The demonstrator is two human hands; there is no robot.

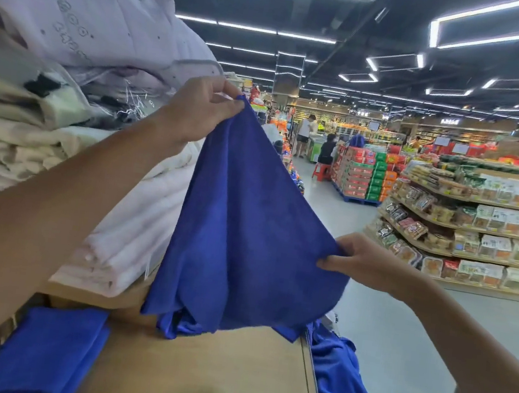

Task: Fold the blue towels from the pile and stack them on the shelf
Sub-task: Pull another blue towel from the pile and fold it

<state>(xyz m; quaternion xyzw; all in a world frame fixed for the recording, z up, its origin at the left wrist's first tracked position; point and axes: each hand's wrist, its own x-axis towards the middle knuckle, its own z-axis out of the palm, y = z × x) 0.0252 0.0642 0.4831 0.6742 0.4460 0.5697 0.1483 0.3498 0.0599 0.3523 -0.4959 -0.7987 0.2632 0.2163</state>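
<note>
A blue towel (244, 227) hangs spread in the air over the wooden shelf top (212, 371). My left hand (196, 112) pinches its upper corner, raised high. Lower and to the right, my right hand (362, 259) pinches another corner. The towel's bottom edge drapes onto the shelf. A folded blue towel (43, 352) lies at the shelf's near left. A loose pile of blue towels (341, 388) hangs off the shelf's right edge.
Stacked white and cream bedding (63, 124) rises on the left, right behind the towel. A grey aisle floor (399, 330) runs to the right, with shelves of packaged food (478, 231) beyond it. Two people (304, 133) stand far down the aisle.
</note>
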